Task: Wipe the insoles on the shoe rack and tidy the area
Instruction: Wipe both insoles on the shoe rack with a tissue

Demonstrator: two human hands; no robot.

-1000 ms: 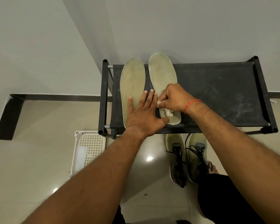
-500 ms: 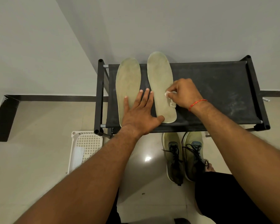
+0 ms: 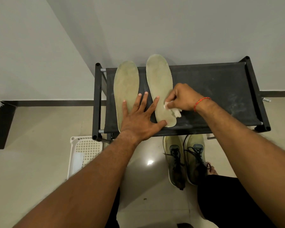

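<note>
My flat, spread left hand (image 3: 138, 119) pins both pale green foam insoles (image 3: 160, 89) against sliding. My right hand (image 3: 183, 97) pinches a crumpled white tissue (image 3: 226, 112), wiping.

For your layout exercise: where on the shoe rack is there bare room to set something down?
Free: the shoe rack right of the right hand, up to its end bar. Crowded: left half, with left insole, right insole and left hand.
</note>
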